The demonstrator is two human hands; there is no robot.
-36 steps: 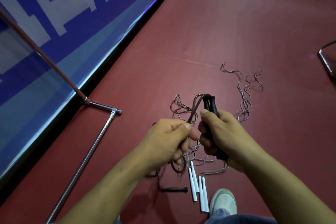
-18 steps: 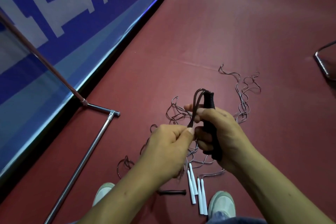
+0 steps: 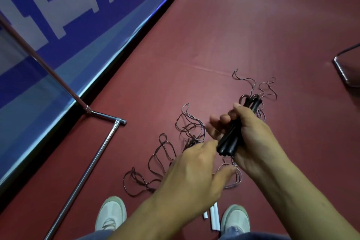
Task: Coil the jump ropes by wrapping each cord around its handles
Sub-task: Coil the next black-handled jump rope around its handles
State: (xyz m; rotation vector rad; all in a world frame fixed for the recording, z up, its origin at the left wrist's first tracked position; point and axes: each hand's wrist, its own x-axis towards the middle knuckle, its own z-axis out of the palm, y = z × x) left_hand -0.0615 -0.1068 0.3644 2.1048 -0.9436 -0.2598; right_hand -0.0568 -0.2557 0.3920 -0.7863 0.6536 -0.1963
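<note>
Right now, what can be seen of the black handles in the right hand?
The two black handles lie side by side, rubbery-looking and ribbed near the far end, tilted with butt ends toward the camera. The right hand grips them around the middle. Thin dark cord loops over their far ends.

The left hand (image 3: 194, 173) covers the stretch of cord (image 3: 190, 132) nearest the black handles (image 3: 230, 140), and its fingertips are too smeared to show whether they pinch it. The right hand (image 3: 253, 138) hides the handles' far side. The left forearm (image 3: 148, 218) overlaps the white handles (image 3: 215, 218), so their upper ends and count are unclear. The heels of both shoes (image 3: 111, 212) are hidden under trouser legs (image 3: 95, 236), and the metal frame (image 3: 342, 68) runs off the right edge.
</note>
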